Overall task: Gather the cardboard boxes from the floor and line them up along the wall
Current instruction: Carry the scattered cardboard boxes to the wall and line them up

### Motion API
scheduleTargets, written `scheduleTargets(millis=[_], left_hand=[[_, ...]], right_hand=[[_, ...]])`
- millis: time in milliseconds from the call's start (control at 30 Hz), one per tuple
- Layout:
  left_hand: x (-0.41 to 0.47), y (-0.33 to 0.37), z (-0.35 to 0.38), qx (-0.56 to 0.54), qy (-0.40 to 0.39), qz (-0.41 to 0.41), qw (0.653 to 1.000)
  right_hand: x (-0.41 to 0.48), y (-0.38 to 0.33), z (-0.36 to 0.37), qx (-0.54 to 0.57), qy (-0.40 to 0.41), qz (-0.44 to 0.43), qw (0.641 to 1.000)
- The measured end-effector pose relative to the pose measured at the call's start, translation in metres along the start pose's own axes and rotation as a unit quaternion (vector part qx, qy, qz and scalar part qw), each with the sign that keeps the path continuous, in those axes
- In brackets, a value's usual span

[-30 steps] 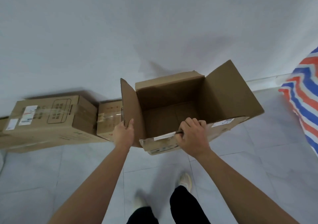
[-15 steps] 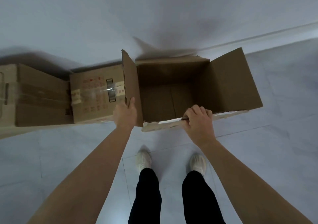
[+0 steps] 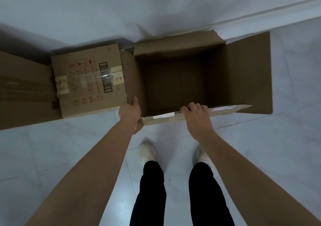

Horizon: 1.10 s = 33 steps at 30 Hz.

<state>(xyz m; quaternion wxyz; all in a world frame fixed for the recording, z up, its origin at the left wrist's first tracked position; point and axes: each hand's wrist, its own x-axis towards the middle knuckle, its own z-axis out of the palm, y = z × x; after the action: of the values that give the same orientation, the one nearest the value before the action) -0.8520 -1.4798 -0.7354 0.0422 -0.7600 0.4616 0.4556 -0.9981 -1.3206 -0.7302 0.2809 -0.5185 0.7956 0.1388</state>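
An empty open cardboard box (image 3: 175, 80) sits low against the white wall (image 3: 156, 8), its flaps spread out. My left hand (image 3: 130, 112) grips its left flap at the near corner. My right hand (image 3: 196, 114) is closed over its near front flap. Immediately left of it stands a taped closed box with red marks and a barcode (image 3: 88, 80), touching the open box's left flap. A larger closed box (image 3: 24, 90) lies further left, cut off by the frame edge.
Pale tiled floor (image 3: 60, 149) spreads in front of the boxes. My two feet in white shoes (image 3: 147, 152) stand just before the open box. A white skirting strip (image 3: 278, 12) runs along the wall to the right.
The open box has come down from in front of me to the wall beside the taped box. My view has tilted downward. Both hands have kept their grip.
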Motion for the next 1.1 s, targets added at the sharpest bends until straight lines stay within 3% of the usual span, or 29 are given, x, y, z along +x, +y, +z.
scheduleTargets(millis=[333, 667, 933, 1100], left_hand=[[0.020, -0.002, -0.002, 0.104, 0.026, 0.011, 0.994], [0.016, 0.002, 0.010, 0.149, -0.004, 0.001, 0.989], [0.019, -0.025, -0.005, 0.019, 0.043, -0.017, 0.999], [-0.006, -0.012, -0.031, 0.137, 0.113, 0.114, 0.978]], right_hand=[[0.034, 0.004, -0.026, -0.026, -0.020, -0.005, 0.999], [0.029, 0.016, -0.015, -0.054, -0.020, 0.014, 0.998], [0.022, 0.010, -0.001, -0.043, 0.032, 0.042, 0.998], [-0.005, 0.008, -0.017, 0.023, 0.052, 0.072, 0.996]])
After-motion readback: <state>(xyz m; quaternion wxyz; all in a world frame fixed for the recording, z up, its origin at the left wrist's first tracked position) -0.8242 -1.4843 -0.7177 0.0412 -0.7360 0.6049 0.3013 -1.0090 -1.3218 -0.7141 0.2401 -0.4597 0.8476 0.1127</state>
